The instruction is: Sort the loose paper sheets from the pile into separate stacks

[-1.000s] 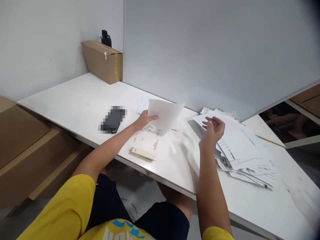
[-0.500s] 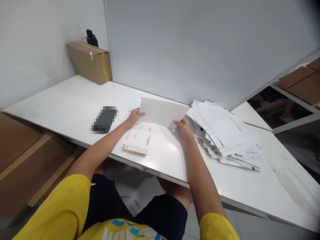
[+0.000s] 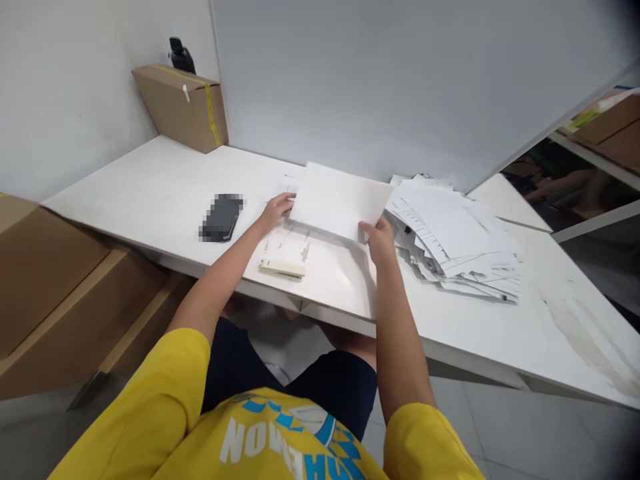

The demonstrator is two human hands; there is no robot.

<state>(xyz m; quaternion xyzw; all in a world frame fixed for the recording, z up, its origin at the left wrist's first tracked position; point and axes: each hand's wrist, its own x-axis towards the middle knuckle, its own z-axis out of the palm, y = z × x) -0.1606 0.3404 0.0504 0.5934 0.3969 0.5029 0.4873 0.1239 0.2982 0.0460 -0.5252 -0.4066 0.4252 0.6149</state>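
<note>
White paper sheets [image 3: 340, 200] are held tilted above the desk, with a second edge showing along the top left. My right hand [image 3: 380, 240] grips their lower right corner, thumb on top and fingers underneath. At the left edge is my left hand [image 3: 278, 209], its fingers stretched out and apart against the paper's side; whether any fingertips go under it is hidden. Behind that hand a printed sheet [image 3: 287, 182] lies partly covered. A cream stapler [image 3: 283, 269] rests on the desk nearer to me, below the sheets.
A messy pile of printed papers [image 3: 450, 233] spreads over the white desk [image 3: 480, 333] on the right. To the left lies a dark, pixelated phone-like object [image 3: 223, 217]. A taped cardboard box [image 3: 183, 110] and black bottle [image 3: 181, 57] stand by the wall. Open cartons [image 3: 60, 287] sit lower left.
The paper has tipped from near upright to flatter. My left thumb has come off its front face, while my right hand keeps its grip. The view has shifted slightly downward.
</note>
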